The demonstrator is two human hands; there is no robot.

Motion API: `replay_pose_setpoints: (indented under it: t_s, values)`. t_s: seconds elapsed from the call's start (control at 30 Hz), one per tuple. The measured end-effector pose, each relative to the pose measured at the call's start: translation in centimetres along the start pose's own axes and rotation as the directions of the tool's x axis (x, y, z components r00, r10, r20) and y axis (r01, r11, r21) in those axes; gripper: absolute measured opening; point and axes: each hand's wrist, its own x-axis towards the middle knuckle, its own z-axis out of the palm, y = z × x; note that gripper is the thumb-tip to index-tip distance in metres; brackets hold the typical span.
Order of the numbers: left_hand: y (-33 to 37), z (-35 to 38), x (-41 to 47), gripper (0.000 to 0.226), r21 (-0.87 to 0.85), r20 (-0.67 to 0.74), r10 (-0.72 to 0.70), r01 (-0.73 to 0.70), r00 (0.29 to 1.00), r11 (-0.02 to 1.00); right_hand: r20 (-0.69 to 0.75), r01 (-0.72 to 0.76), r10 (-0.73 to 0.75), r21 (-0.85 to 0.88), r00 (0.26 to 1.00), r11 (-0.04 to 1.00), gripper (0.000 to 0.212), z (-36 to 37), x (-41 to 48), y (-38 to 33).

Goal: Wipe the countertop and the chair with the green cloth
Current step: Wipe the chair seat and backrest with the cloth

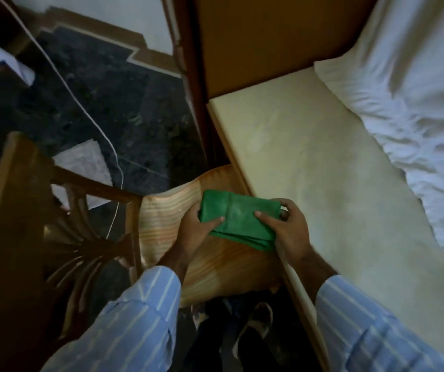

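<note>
cloth (238, 218) green | chair seat (167, 210) orange-striped | sleeves (145, 312) blue, white-striped

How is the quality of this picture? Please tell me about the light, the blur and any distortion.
Head view: the light is dim, the dark floor nearly black, while the white sheet at the right is brightest. Everything is soft with slight motion blur, though the green cloth held by the left hand and right hand stays readable. The wide lens bends the countertop edge and the chair.

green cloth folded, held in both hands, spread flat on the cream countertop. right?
Not quite. The head view shows the folded green cloth held by the left hand and right hand above the chair seat, at the countertop edge, not spread flat on it.
</note>
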Motion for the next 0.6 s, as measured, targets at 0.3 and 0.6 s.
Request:
replay_pose_setpoints:
  t_s: [0.3, 0.6]
  values:
    - [-10.4, -9.0, 0.0, 0.026, -0.256, -0.028, -0.254, 0.239, 0.967, 0.937, 0.224, -0.411, 0.407, -0.033, 0.886, 0.911, 0.030, 9.4, 1.4, 7.9]
    - [-20.0, -10.0, 4.3, 0.021, -0.366, 0.043, -0.411, 0.397, 0.911, 0.842, 0.103, -0.327, 0.376, -0.321, 0.921, 0.889, 0.024, 14.0, 7.8, 18.2]
